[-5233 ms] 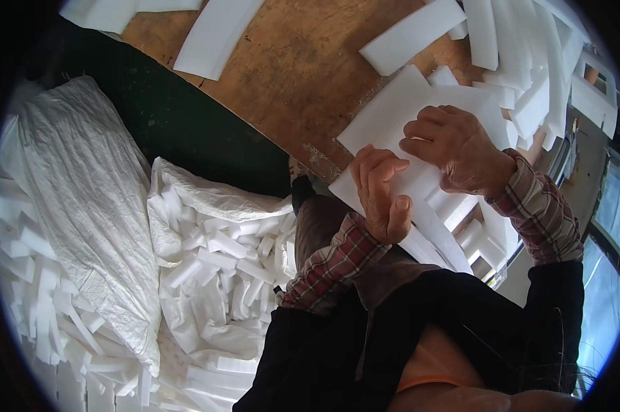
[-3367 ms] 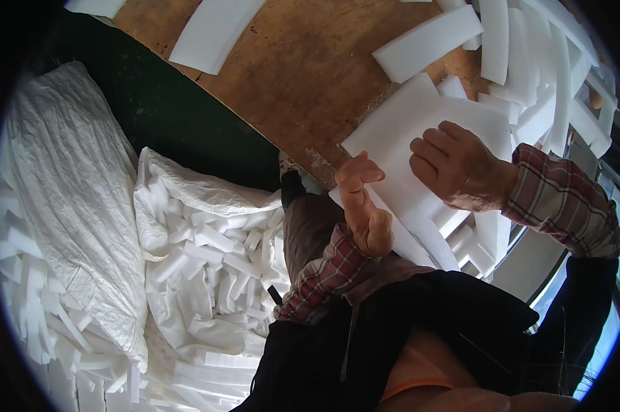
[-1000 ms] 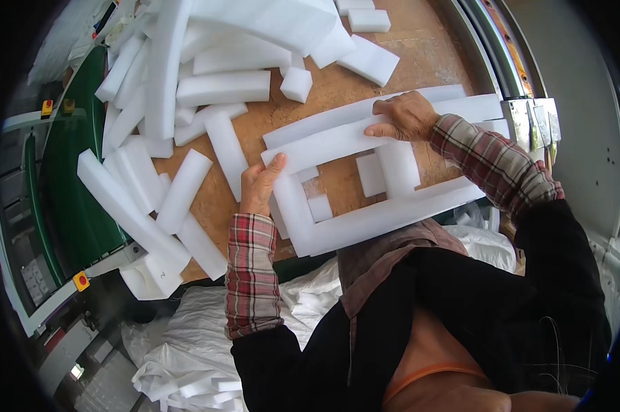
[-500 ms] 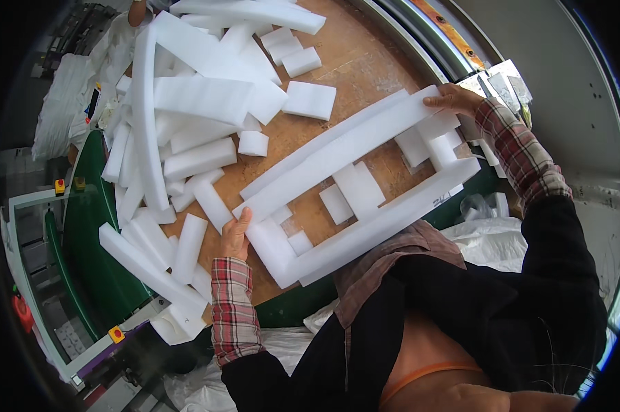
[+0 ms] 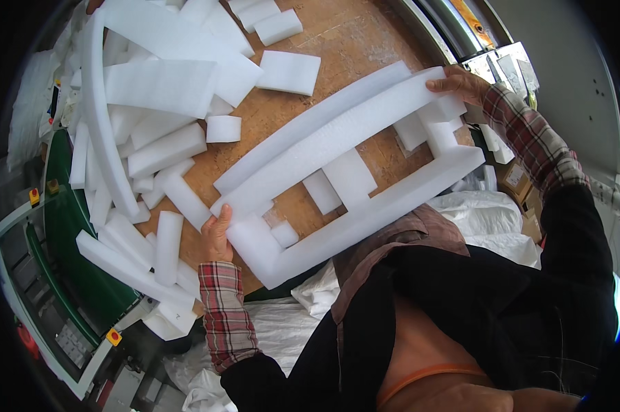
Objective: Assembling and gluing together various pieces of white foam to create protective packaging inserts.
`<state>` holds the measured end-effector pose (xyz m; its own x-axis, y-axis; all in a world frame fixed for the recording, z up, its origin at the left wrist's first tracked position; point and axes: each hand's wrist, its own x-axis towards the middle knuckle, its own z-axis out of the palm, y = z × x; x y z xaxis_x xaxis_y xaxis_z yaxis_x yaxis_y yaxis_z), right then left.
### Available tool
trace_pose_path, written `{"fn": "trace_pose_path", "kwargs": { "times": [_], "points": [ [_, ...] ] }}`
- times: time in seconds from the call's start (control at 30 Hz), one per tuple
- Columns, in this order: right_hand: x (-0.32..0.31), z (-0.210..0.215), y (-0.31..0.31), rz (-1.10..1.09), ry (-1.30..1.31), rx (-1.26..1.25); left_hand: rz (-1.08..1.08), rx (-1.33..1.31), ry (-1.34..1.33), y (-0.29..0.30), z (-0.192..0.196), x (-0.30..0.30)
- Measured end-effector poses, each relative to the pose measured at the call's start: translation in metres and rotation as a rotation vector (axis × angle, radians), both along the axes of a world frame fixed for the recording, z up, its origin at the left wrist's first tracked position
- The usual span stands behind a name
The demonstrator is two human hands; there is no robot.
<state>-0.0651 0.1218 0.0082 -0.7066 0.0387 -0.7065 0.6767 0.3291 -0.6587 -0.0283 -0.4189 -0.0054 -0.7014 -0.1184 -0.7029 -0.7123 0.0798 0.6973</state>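
Foam frame (image 5: 365, 185) swung flatter, long axis left-right.

I'm looking down at a packaging workshop: white foam offcuts (image 5: 160, 86) are piling on a plywood workbench (image 5: 337, 38) beside a green conveyor machine (image 5: 63, 275).

Looking at soft white foam, matt and a bit grainy, on the big cut-out foam frame (image 5: 365, 206) and the loose foam strips (image 5: 152, 151) piled around it. Showing bare wood on the tabletop (image 5: 337, 41), pale brown, unvarnished, scuffed and rough. Wearing woven plaid cloth on the sleeves (image 5: 222, 309), under a smooth dark apron (image 5: 475, 309). Gleaming a bit on the shiny metal rail (image 5: 454, 27); crinkling white plastic sacks (image 5: 282, 329) below, slightly glossy.
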Motion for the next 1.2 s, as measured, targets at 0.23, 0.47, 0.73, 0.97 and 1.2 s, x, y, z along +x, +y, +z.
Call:
{"fn": "trace_pose_path", "kwargs": {
  "times": [0.23, 0.47, 0.73, 0.97, 1.2],
  "points": [
    [0.006, -0.012, 0.016, -0.085, 0.06, -0.109, -0.089, -0.07, 0.1, 0.002, 0.0, -0.007],
    [0.052, -0.019, 0.025, -0.237, 0.121, -0.037, -0.608, -1.028, 0.913, 0.086, 0.041, 0.004],
    [0.037, -0.031, 0.027, 0.038, 0.122, -0.045, -0.731, 0.189, 0.168, 0.34, -0.013, -0.009],
    [0.04, -0.065, 0.036, 0.076, 0.213, -0.06, -0.399, 0.293, 0.061, 0.388, -0.052, -0.007],
    [0.044, -0.063, 0.026, 0.097, 0.288, -0.027, -0.365, 0.349, 0.096, 0.382, -0.065, -0.006]
  ]
}}
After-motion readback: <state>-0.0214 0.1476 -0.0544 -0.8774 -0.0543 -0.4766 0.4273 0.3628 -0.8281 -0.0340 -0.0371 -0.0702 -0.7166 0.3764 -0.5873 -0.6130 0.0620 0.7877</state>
